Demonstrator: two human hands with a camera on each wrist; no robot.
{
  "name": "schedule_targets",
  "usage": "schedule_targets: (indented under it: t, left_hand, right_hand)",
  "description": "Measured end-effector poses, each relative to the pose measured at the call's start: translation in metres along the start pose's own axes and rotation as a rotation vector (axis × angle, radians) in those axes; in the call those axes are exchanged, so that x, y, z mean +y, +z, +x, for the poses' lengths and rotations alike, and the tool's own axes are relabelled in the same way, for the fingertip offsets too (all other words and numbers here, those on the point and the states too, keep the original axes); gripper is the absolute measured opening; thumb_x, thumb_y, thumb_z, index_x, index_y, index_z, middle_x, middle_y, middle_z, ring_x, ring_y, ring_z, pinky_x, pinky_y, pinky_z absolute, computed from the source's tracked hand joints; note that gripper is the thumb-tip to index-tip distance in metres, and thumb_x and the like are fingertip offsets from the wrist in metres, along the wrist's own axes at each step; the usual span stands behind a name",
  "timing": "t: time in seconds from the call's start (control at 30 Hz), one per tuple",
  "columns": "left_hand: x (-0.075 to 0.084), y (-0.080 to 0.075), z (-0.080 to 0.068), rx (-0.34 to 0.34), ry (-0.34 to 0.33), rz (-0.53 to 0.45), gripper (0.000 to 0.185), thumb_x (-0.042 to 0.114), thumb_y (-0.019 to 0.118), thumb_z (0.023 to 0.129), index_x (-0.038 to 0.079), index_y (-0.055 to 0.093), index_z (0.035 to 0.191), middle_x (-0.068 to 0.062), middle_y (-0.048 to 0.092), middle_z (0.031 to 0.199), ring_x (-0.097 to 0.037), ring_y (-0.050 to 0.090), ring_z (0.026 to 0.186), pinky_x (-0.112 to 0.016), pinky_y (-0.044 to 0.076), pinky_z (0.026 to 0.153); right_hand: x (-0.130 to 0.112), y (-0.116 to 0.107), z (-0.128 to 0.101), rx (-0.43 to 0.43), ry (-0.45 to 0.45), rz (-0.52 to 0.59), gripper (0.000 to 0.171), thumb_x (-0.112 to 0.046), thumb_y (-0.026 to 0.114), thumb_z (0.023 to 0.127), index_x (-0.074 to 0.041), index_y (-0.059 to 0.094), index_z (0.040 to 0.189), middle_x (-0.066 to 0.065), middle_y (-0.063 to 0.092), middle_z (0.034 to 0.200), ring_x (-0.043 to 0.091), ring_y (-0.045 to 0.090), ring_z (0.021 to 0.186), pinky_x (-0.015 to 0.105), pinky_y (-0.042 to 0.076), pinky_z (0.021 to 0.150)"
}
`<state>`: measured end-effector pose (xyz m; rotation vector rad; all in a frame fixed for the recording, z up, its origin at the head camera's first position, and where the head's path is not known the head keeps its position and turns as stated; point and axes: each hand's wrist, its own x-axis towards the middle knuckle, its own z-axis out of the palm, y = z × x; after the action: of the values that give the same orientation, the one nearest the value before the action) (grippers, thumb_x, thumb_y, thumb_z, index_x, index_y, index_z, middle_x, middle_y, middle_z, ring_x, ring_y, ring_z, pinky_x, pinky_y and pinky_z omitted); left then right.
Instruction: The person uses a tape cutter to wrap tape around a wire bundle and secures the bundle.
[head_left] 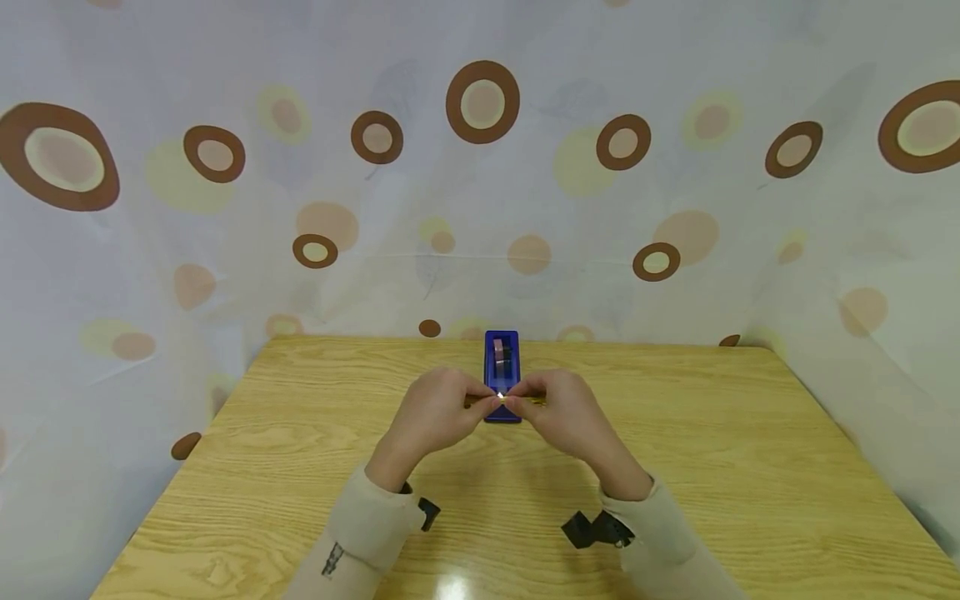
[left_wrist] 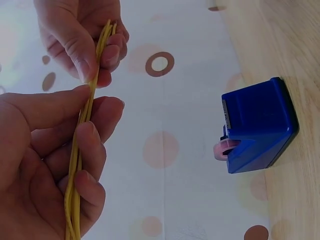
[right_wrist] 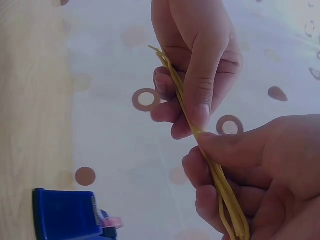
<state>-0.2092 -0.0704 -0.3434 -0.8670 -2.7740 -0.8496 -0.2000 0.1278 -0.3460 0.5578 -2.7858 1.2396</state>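
Head view shows our left hand (head_left: 438, 412) and right hand (head_left: 562, 417) pinching a bundle of yellow strands (left_wrist: 82, 145) above the worktop (head_left: 750, 467), just before the blue tape dispenser (head_left: 502, 375); bundling seems underway, taping likely next.

A light wooden table (head_left: 300, 467) with a wavy grain carries the scene. A blue tape dispenser (head_left: 502, 367) stands directly on it toward twelve o'clock, near the far edge, its long side running from twelve to six. A pink roll (head_left: 498, 351) sits in its far end.
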Motion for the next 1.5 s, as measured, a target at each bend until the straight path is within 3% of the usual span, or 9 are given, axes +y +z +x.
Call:
schedule_targets:
  t: [0.23, 0.83, 1.03, 1.5]
  left_hand:
    - [0.009, -0.009, -0.006, 0.018, 0.018, 0.01, 0.017, 0.029, 0.069, 0.094, 0.017, 0.081, 0.098, 0.006, 0.074, 0.084, 0.001, 0.055, 0.057, -0.024, 0.047, 0.054]
    - [0.038, -0.033, -0.028, 0.163, 0.114, 0.034, 0.012, 0.027, 0.073, 0.091, 0.019, 0.082, 0.092, 0.01, 0.071, 0.075, 0.003, 0.051, 0.053, -0.02, 0.043, 0.049]
    - [0.049, -0.038, -0.036, 0.218, 0.161, 0.032, 0.008, 0.023, 0.075, 0.089, 0.02, 0.082, 0.088, 0.013, 0.065, 0.065, 0.003, 0.047, 0.052, -0.019, 0.04, 0.047]
    - [0.07, -0.043, -0.054, 0.326, 0.202, 0.07, 0.007, 0.023, 0.075, 0.09, 0.019, 0.08, 0.087, 0.013, 0.065, 0.068, 0.001, 0.055, 0.056, -0.017, 0.041, 0.05]
  right_hand:
    - [-0.013, -0.008, -0.007, 0.021, -0.079, -0.061, 0.008, -0.018, 0.072, 0.092, -0.013, 0.078, 0.091, -0.006, 0.072, 0.087, 0.012, 0.067, 0.082, 0.038, 0.055, 0.074]
    - [-0.038, -0.03, -0.024, -0.034, -0.163, 0.036, 0.006, -0.015, 0.071, 0.093, -0.016, 0.077, 0.093, -0.009, 0.071, 0.088, 0.007, 0.066, 0.082, 0.031, 0.055, 0.074]
    - [-0.047, -0.037, -0.033, -0.049, -0.174, 0.058, 0.007, -0.016, 0.07, 0.094, -0.014, 0.077, 0.092, -0.008, 0.071, 0.088, 0.006, 0.065, 0.08, 0.03, 0.054, 0.073]
    - [-0.065, -0.044, -0.052, 0.022, -0.235, 0.057, 0.008, -0.013, 0.072, 0.092, -0.019, 0.076, 0.09, -0.013, 0.068, 0.085, 0.004, 0.063, 0.074, 0.028, 0.053, 0.064]
